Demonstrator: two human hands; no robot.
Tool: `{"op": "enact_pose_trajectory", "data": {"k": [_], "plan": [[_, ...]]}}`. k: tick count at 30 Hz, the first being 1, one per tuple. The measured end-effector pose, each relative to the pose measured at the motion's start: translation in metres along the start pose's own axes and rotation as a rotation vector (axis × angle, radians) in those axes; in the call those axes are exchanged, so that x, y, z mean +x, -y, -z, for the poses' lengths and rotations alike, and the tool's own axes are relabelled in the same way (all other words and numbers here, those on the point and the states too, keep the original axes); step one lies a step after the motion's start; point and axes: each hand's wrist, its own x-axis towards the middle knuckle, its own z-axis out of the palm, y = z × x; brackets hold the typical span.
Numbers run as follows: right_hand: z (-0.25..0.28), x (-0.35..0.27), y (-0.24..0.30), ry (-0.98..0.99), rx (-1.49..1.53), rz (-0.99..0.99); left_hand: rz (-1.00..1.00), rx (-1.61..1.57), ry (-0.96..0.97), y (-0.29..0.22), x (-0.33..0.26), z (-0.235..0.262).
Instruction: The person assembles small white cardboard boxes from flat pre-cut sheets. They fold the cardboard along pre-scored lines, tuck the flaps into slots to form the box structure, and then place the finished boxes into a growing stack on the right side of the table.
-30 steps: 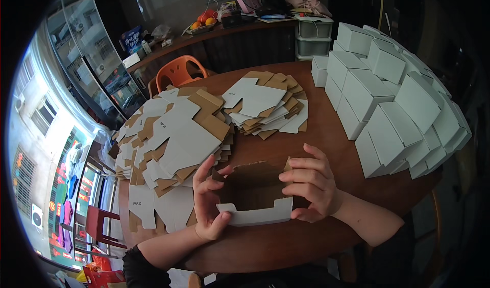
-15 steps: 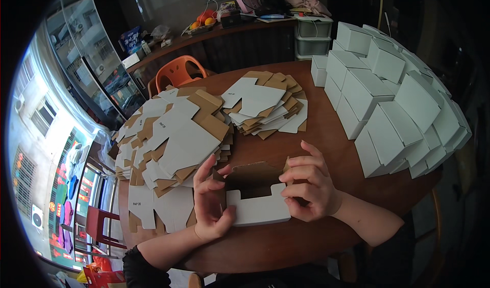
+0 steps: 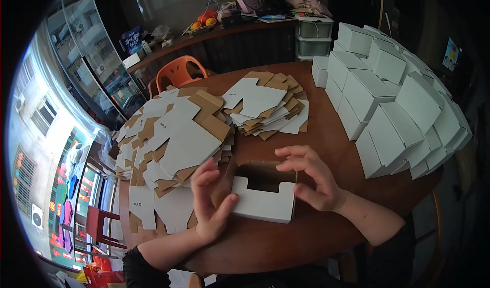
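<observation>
A partly folded cardboard box (image 3: 263, 202), white outside and brown inside, stands near the front edge of the brown table, its notched front wall toward me and its top uncovered. Beside its left end is my left hand (image 3: 210, 201), open, with fingers raised and slightly blurred and the thumb at the box's edge. My right hand (image 3: 315, 181) is open by the right end, its fingers stretched over that corner and the thumb close to the side wall. The box's back panel is partly in shadow.
Flat unfolded box blanks lie in a large pile (image 3: 176, 135) at left and a smaller stack (image 3: 260, 101) behind. Finished white boxes (image 3: 367, 94) are heaped at the right. An orange chair (image 3: 181, 71) stands beyond the table (image 3: 306, 237). Behind is a cluttered sideboard (image 3: 229, 30).
My fingers have come off the side flaps and spread apart. The box has turned slightly and shifted a little right, and its side flaps no longer stick up between my fingers.
</observation>
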Motion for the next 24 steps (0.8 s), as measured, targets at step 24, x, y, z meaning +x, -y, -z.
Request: {"op": "enact_pose_trajectory", "data": {"k": [24], "plan": [[-0.006, 0.003, -0.008, -0.15, -0.05, -0.037, -0.481, 0.618, 0.363, -0.035, 0.001, -0.012]]}}
